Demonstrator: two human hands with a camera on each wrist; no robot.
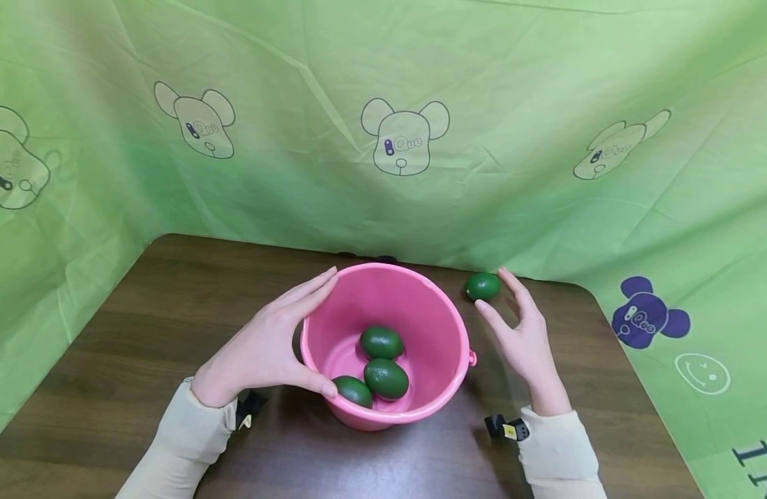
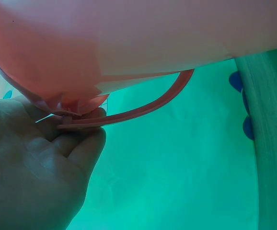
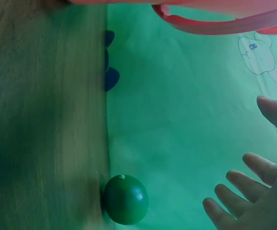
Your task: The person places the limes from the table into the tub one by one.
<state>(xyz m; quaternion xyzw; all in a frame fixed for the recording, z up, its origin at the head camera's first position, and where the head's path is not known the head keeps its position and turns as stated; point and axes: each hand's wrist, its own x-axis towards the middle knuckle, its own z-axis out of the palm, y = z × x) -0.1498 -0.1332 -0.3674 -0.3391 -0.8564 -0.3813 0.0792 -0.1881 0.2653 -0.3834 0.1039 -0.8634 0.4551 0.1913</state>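
A pink bucket (image 1: 383,291) stands on the table with its mouth tilted toward the head view. Inside lie three dark green avocados (image 1: 386,379). My left hand (image 1: 268,346) grips the bucket's left side, thumb over the near rim and fingers along the far left rim. In the left wrist view, its fingers lie around the lug where the pink handle (image 2: 148,109) joins. One more avocado (image 1: 482,286) rests on the table right of the bucket, near the back edge. Around it, thumb and fingers spread, hovers my right hand (image 1: 523,339); in the right wrist view a gap separates them from this avocado (image 3: 126,200).
The brown wooden table (image 1: 140,333) ends at a green curtain (image 1: 308,201) printed with bear heads, which hangs behind and on both sides. A small pink handle lug (image 1: 472,358) juts from the bucket's right side. Black wrist cameras (image 1: 507,428) sit at the cuffs.
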